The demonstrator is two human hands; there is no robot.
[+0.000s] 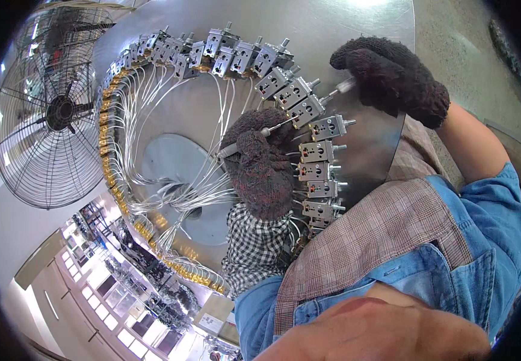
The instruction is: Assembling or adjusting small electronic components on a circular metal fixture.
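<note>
My left hand (263, 162), in a dark knitted glove, is closed around a thin screwdriver-like tool (229, 150) with a pale handle. Its slim metal shaft reaches up and right to the face of a small metal box-shaped unit (306, 111). Held in my right hand (393, 78), also gloved, is a second slim tool (345, 85) with a whitish handle. The end of that one points at the stud side of the same unit; whether it touches cannot be made out. Fingers of both hands are partly hidden by the gloves.
Several similar metal units (218, 45) with threaded studs line a round metal table (357, 24). Thin white lines (131, 129) run from them to a grey central disc (158, 153). Brass-coloured parts (105, 132) follow the left rim. A caged fan (59, 114) stands at left.
</note>
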